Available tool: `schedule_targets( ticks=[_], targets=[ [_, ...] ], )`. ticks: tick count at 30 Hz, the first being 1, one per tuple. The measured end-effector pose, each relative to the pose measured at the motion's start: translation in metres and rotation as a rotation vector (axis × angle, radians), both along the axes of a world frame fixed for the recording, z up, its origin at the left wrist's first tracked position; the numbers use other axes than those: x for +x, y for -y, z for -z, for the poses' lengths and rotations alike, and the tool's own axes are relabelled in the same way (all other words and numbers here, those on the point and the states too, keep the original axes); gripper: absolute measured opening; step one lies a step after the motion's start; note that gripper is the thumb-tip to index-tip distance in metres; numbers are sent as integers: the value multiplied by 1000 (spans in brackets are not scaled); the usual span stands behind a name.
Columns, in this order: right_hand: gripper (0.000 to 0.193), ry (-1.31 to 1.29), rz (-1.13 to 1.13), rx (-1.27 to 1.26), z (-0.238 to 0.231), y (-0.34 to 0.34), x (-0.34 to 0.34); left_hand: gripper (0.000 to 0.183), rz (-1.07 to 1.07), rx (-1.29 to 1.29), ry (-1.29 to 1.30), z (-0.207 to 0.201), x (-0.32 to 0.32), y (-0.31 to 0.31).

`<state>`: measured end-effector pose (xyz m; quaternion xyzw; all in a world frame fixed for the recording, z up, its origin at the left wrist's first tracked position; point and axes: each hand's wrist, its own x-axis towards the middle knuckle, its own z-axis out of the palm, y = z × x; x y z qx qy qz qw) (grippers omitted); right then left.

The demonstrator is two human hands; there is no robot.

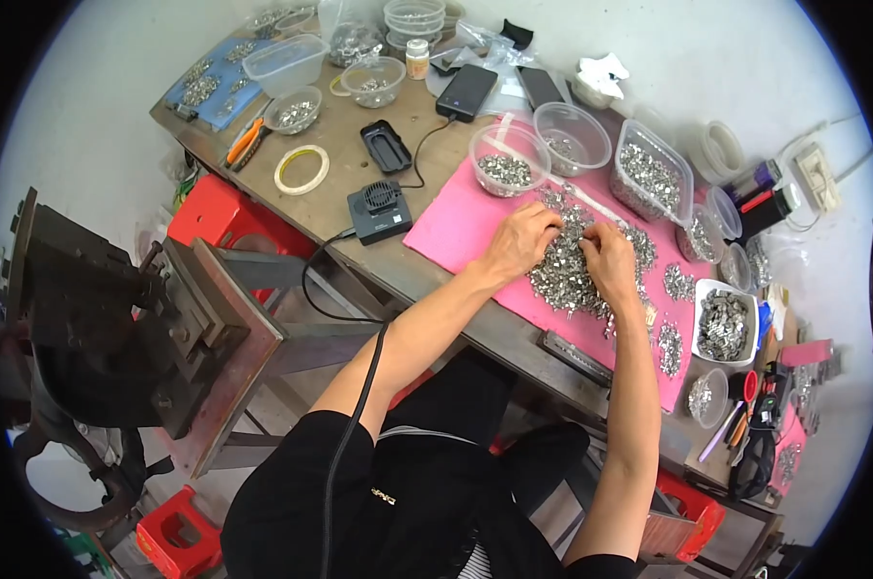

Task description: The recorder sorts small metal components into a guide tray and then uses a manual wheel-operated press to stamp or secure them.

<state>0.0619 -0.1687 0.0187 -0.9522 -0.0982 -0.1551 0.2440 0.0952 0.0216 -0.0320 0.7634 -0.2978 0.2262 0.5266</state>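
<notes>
Both hands (567, 253) pinch small shiny metal pieces (572, 280) heaped on pink mat (456, 232).

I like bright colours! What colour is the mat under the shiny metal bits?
Pink. The mat shows best in the head view.

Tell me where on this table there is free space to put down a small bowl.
Bare brown tabletop lies between the yellowish tape ring and the black oblong tray. The pink mat's near-left corner is also free. Around the pile of small silver metal pieces and both hands it is crowded.
</notes>
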Motion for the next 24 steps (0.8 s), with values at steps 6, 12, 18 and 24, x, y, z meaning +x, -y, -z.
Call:
schedule_targets(
  ticks=[6,12,18,24],
  targets=[
    [8,91,14,41,-4,-1,-4,13,1,-20,-18,-5,-4,1],
    [8,86,31,123,-10,-2,-19,9,11,-75,-79,-4,1,2],
    [11,-80,67,209,-29,5,-89,11,6,-16,-126,-6,6,-7],
    [11,-105,172,266,-15,14,-138,13,60,-15,-157,-24,-9,-2]
  ],
)
